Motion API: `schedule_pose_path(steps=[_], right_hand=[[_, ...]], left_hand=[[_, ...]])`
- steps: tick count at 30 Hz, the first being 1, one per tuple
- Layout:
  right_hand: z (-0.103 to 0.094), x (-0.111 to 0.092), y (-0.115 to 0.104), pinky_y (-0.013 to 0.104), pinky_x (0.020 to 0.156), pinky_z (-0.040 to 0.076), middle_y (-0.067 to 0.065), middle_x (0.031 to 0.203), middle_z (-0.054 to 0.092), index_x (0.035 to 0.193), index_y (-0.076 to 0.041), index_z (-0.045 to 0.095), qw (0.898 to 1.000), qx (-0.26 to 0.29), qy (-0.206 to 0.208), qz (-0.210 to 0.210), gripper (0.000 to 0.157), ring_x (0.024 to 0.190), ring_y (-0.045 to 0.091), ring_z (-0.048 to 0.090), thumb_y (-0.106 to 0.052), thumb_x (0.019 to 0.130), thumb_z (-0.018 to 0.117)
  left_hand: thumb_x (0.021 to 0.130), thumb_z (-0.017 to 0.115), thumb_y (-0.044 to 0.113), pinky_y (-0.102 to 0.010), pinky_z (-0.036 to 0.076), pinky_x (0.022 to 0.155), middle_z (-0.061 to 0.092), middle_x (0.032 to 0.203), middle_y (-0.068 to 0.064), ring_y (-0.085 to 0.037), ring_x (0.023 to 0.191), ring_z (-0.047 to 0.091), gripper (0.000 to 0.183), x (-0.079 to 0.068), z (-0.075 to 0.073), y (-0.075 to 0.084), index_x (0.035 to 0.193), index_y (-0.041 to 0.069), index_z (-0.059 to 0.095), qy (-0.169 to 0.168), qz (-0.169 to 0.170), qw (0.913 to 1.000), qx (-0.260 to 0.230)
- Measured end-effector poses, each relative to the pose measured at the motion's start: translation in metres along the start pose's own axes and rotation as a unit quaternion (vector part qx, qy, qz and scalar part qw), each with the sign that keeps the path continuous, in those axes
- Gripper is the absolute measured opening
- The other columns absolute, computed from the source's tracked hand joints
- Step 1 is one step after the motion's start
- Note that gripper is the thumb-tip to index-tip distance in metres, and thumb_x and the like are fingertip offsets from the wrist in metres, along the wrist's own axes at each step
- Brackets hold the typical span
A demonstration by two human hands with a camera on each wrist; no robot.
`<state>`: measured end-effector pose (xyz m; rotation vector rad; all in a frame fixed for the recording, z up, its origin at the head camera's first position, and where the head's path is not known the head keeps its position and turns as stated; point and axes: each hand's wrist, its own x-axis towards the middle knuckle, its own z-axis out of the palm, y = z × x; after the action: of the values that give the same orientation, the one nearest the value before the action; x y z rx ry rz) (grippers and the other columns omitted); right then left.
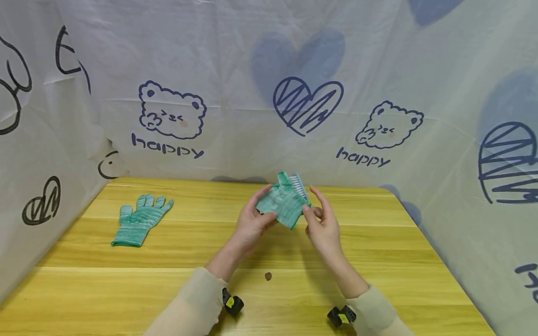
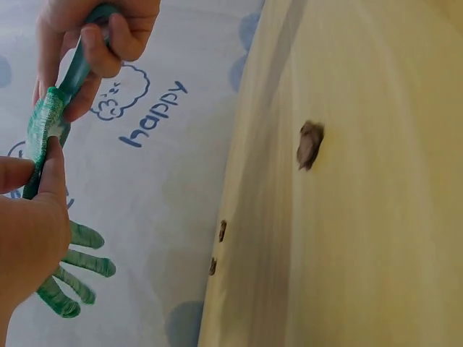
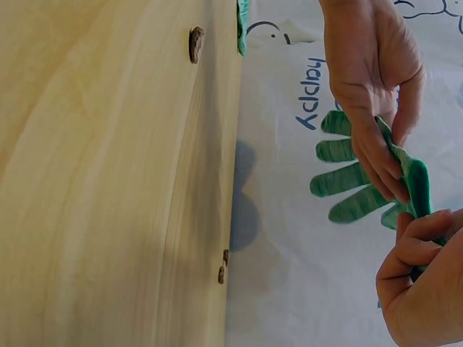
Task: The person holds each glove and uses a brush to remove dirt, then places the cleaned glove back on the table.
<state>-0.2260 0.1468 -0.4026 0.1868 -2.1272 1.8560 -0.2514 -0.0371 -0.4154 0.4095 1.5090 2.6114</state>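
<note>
Above the table, my left hand (image 1: 252, 221) pinches a green-and-white knit glove (image 1: 282, 201) between thumb and fingers. The glove's fingers hang down in the left wrist view. My right hand (image 1: 325, 228) grips a brush (image 1: 298, 185) with pale bristles, its fingers close against the glove's cuff edge. In the left wrist view those fingers are curled round the brush's teal handle (image 2: 76, 71). Part of the brush head is hidden behind the glove. A second, matching glove (image 1: 140, 221) lies flat on the table to the left, its fingers spread.
The yellow wood-grain table (image 1: 75, 289) has a small dark brown spot (image 1: 268, 276) near its front, with more such spots in the wrist views. White cloth (image 1: 235, 60) printed with bears and hearts stands behind the table and along both sides.
</note>
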Motion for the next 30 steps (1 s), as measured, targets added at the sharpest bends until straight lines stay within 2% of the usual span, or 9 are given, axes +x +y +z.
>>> schedule_pose_path(steps=[2,5,9,14,17,22,26,30], right_hand=[[-0.001,0.001,0.001,0.020,0.049,0.037,0.010,0.092,0.067,0.156,-0.023,0.047,1.000,-0.019,0.006,-0.005,0.052,0.052,0.006,0.042,-0.013,0.107,0.057],[-0.003,0.002,0.001,0.020,0.051,0.038,0.016,0.099,0.066,0.156,-0.023,0.047,0.999,-0.039,0.015,-0.018,0.049,0.057,0.007,0.042,-0.015,0.108,0.055],[-0.004,0.002,0.000,0.020,0.051,0.033,0.014,0.099,0.062,0.150,-0.019,0.054,0.997,-0.057,0.017,-0.043,0.041,0.058,0.009,0.039,-0.013,0.109,0.051],[-0.004,0.000,-0.001,0.021,0.049,0.033,0.016,0.098,0.062,0.143,-0.012,0.063,0.990,-0.081,-0.017,-0.113,0.036,0.055,0.009,0.039,-0.009,0.108,0.052],[-0.002,-0.002,0.001,0.022,0.050,0.037,0.014,0.095,0.063,0.140,-0.010,0.065,0.978,-0.116,-0.045,-0.167,0.035,0.057,0.010,0.042,-0.008,0.106,0.056],[0.001,-0.005,0.007,0.025,0.060,0.044,0.007,0.100,0.065,0.136,-0.011,0.069,0.951,-0.183,-0.071,-0.239,0.035,0.073,0.013,0.051,-0.006,0.102,0.064],[0.002,-0.005,0.010,0.031,0.064,0.048,0.006,0.107,0.068,0.135,-0.013,0.069,0.930,-0.225,-0.080,-0.280,0.037,0.080,0.014,0.055,-0.005,0.099,0.067],[0.003,-0.006,0.012,0.030,0.063,0.047,0.005,0.103,0.068,0.134,-0.014,0.070,0.913,-0.256,-0.093,-0.303,0.039,0.076,0.012,0.052,-0.003,0.096,0.070]], left_hand=[[0.092,0.049,-0.022,-0.027,0.057,0.089,0.033,0.160,-0.024,-0.033,0.131,0.047,0.075,0.001,-0.001,0.002,0.160,0.007,0.036,0.010,0.005,0.9999,0.005],[0.093,0.048,-0.022,-0.027,0.056,0.090,0.032,0.161,-0.024,-0.035,0.134,0.046,0.071,0.002,-0.003,0.005,0.158,0.004,0.040,0.025,0.011,0.9995,0.018],[0.093,0.048,-0.021,-0.026,0.055,0.093,0.033,0.162,-0.024,-0.035,0.137,0.045,0.068,0.003,-0.006,0.008,0.156,0.002,0.042,0.042,0.015,0.9984,0.035],[0.092,0.047,-0.021,-0.025,0.055,0.090,0.036,0.160,-0.025,-0.034,0.134,0.047,0.069,0.004,-0.007,0.011,0.157,0.001,0.041,0.056,0.013,0.9975,0.042],[0.092,0.047,-0.020,-0.025,0.056,0.083,0.040,0.156,-0.025,-0.031,0.123,0.052,0.070,0.003,-0.007,0.011,0.158,0.003,0.041,0.061,0.006,0.9970,0.048],[0.095,0.048,-0.016,-0.024,0.055,0.074,0.046,0.147,-0.023,-0.022,0.104,0.057,0.068,0.002,-0.009,0.011,0.159,0.007,0.041,0.057,-0.003,0.9964,0.063],[0.097,0.046,-0.015,-0.023,0.057,0.075,0.047,0.147,-0.024,-0.020,0.106,0.060,0.068,0.002,-0.010,0.011,0.160,0.008,0.039,0.046,-0.003,0.9969,0.063],[0.095,0.044,-0.016,-0.023,0.058,0.077,0.047,0.148,-0.025,-0.018,0.108,0.062,0.071,0.002,-0.011,0.011,0.161,0.008,0.037,0.039,0.000,0.9977,0.056]])
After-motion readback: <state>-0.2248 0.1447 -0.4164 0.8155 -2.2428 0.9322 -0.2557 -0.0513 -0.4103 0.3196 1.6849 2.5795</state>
